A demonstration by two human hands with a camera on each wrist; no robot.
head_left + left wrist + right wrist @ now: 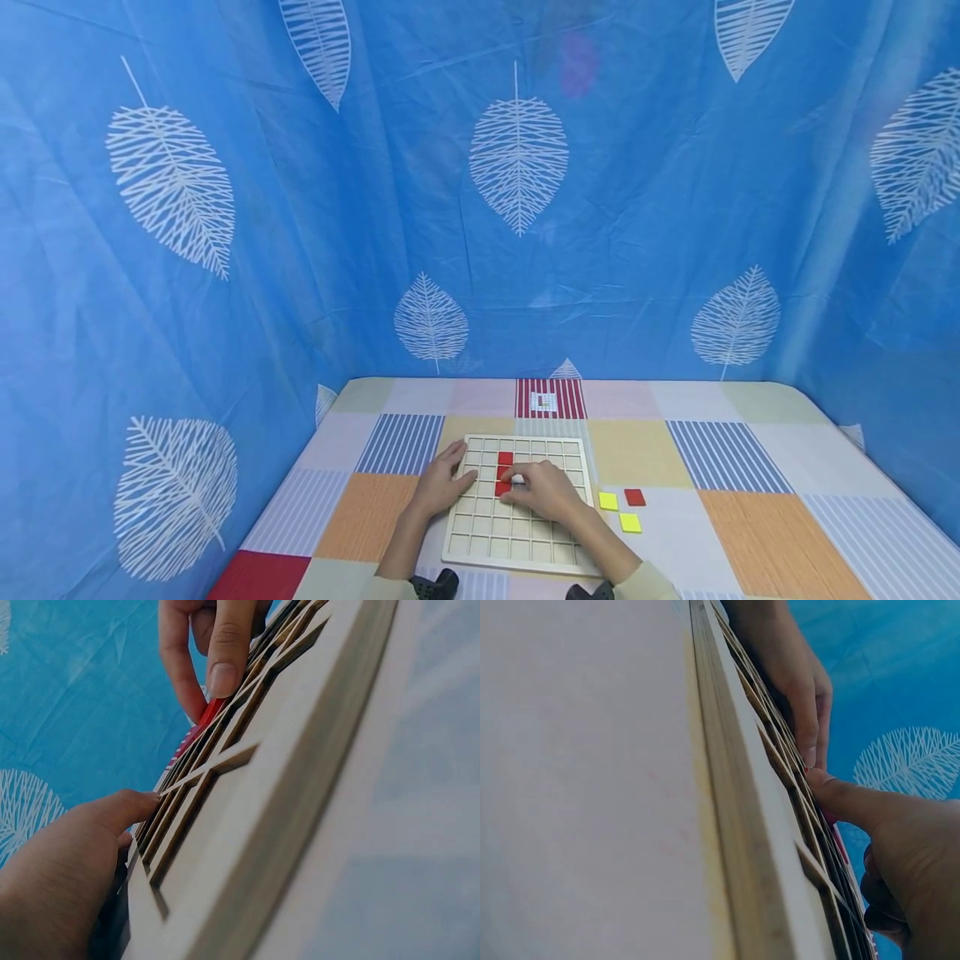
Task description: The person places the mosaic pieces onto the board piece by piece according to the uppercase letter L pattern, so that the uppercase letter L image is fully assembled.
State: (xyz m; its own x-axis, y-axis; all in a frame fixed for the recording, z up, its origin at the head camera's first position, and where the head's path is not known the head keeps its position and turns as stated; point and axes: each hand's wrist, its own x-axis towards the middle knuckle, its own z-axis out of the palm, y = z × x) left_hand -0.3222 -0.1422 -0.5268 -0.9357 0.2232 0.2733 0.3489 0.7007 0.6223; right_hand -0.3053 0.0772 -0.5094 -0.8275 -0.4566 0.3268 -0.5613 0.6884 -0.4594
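A pale wooden grid board (480,546) lies on the patterned cloth. Red square tiles (505,457) form a short column in its upper middle cells. My right hand (551,492) reaches over the board from the right; its thumb and index finger pinch the lowest red tile (502,489) at the grid. In the left wrist view those fingertips meet red tile edges (214,707). My left hand (442,483) rests on the board's left edge, its thumb extended over the outer cells and the other fingers lying along the side. The right fingers partly cover the tile column.
Right of the board lie two yellow tiles (630,522) and a loose red tile (634,497). Farther back on the cloth sits a small printed grid card (543,402). Blue leaf-patterned curtains (600,250) enclose the table at the back and both sides.
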